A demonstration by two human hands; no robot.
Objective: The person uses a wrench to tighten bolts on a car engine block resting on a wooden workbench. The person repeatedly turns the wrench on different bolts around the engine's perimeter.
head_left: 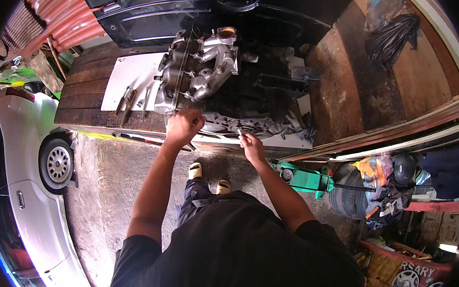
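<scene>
Brown wooden-plank tabletop (82, 82) supports a silvery metal engine assembly (173, 75) at its front edge, probably for easy reach. Metal hand tools (123, 99) lie left of it on a white flat sheet (122, 76). The left hand (184, 127) curls beside it, grip contents hidden; the right hand (253, 148) pinches a small silvery metal piece (240, 132). White lettering marks a red panel (411, 258) at right.

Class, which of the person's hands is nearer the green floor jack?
Right. In the picture, the right hand is up-left of the green floor jack; the left hand is farther up-left.
</scene>
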